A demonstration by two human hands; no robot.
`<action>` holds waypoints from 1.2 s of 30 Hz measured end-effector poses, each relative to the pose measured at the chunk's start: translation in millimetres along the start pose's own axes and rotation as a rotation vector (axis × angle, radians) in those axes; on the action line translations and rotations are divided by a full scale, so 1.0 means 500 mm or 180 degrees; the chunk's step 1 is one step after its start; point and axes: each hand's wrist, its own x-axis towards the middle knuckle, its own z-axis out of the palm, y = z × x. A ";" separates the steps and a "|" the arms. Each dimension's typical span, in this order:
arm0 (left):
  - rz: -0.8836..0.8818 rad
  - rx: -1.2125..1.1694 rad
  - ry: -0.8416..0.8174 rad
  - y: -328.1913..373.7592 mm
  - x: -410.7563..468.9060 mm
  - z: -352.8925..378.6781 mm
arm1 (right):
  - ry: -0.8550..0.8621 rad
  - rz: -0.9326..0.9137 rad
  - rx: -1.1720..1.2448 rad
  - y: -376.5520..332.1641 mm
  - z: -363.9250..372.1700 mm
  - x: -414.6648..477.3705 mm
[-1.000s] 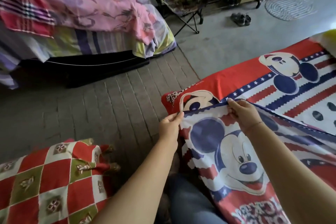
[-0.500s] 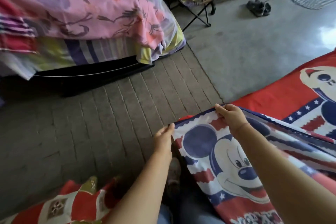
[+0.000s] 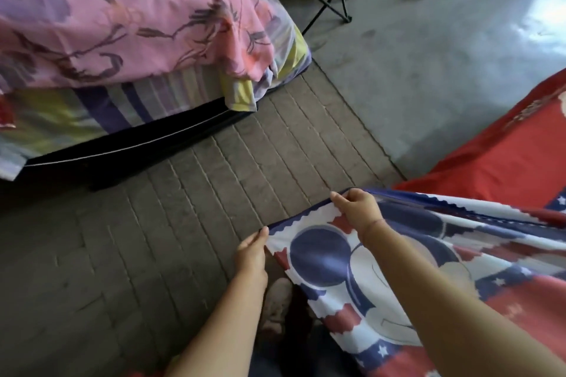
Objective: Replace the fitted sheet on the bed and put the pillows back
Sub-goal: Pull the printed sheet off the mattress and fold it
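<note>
Head camera, looking down: the cartoon-print sheet (image 3: 321, 260) drapes off the left side of the red bed (image 3: 490, 168). The left hand (image 3: 252, 254) pinches the sheet's top corner, and the right hand (image 3: 356, 208) grips the same edge nearer the bed, hands apart. Further left across the brick floor (image 3: 214, 208), a pink blanket (image 3: 122, 24).

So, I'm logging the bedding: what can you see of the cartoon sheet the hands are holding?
The sheet is thin cloth printed with a cartoon mouse with navy ears, red-and-white stripes and white stars. Its navy scalloped edge is held taut between the left hand at the corner and the right hand pinching further along; the rest drapes down to the right.
</note>
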 end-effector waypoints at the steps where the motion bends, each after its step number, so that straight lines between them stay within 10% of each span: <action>1: -0.0017 0.0127 0.0010 0.001 0.012 -0.005 | -0.0006 0.0023 0.0045 -0.001 0.007 -0.003; 36: 0.0805 0.2293 -0.2459 0.011 -0.411 0.570 | 0.2298 0.0469 0.4375 0.185 -0.581 -0.267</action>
